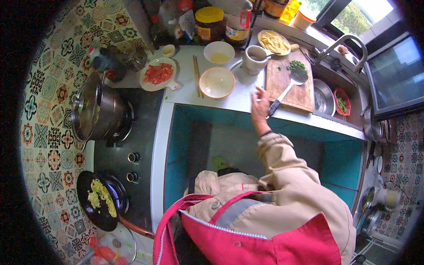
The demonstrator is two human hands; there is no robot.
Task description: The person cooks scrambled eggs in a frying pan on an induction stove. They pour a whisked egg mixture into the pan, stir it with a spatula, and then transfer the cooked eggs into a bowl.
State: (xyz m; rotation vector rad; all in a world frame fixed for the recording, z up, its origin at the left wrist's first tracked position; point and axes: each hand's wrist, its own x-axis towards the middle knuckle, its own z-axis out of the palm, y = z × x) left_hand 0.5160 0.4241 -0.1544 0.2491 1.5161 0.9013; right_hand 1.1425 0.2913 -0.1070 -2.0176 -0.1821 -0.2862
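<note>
My right hand (260, 107) reaches over the counter's front edge, its fingers slightly apart with nothing plainly held. Just to its right lies a spatula (287, 88) with a black-and-white handle, its blade on chopped greens (296, 65) on a wooden cutting board (288, 92). Left of the hand stand an orange-rimmed bowl (217, 82), a white bowl (219, 53) with yellowish liquid, and a pair of chopsticks (197, 76). Behind the hand is a stone mortar (255, 59) with a utensil in it. Sliced red meat (158, 73) lies on a handled plate. My left hand is out of view.
On the stove at left sit a large steel pot (99, 114) and a black wok (86, 198) holding yellow cooked food (102, 197). A plate of pale slices (274, 42) is behind the board. The sink at right holds a metal basin (323, 96) and a red basket (341, 102).
</note>
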